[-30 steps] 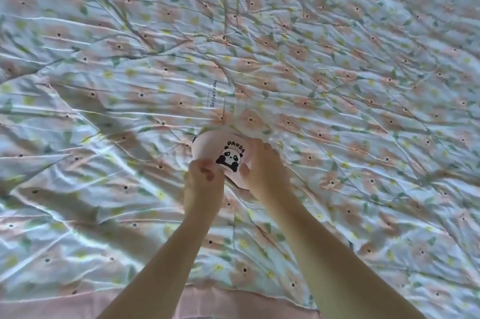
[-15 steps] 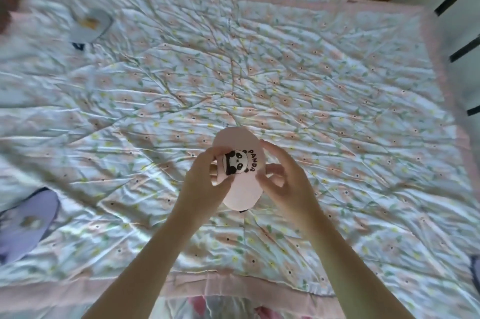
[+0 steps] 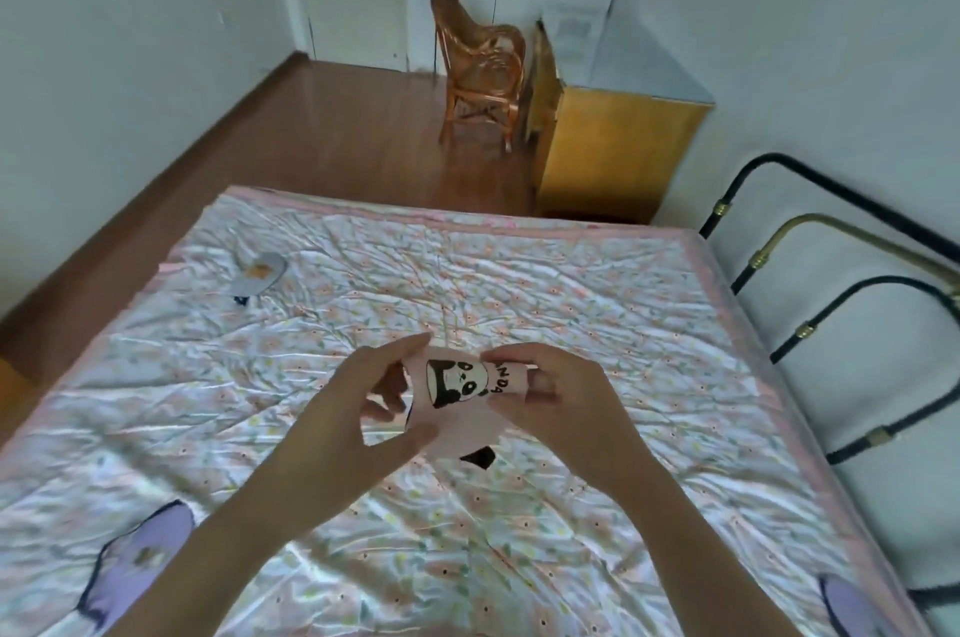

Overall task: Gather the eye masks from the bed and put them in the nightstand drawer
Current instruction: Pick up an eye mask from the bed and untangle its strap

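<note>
A pink eye mask with a panda print (image 3: 457, 392) is held up above the middle of the bed (image 3: 571, 304), bent between both hands. My left hand (image 3: 358, 423) pinches its left side and my right hand (image 3: 561, 408) grips its right side. A grey-blue eye mask (image 3: 260, 273) lies flat near the bed's far left corner. A purple eye mask (image 3: 140, 563) rests at the near left edge, partly behind my left forearm. Another purple eye mask (image 3: 852, 605) shows at the near right edge. No drawer is in view.
A floral quilt covers the bed. A black and brass metal bed frame (image 3: 841, 324) runs along the right side. Beyond the bed stand a yellow wooden cabinet (image 3: 613, 153) and a rattan chair (image 3: 483, 70) on the wooden floor, with white doors behind.
The pink mask has been lifted off the quilt and folded between both hands. The view has tilted up from the quilt, now showing the whole bed and the room.
</note>
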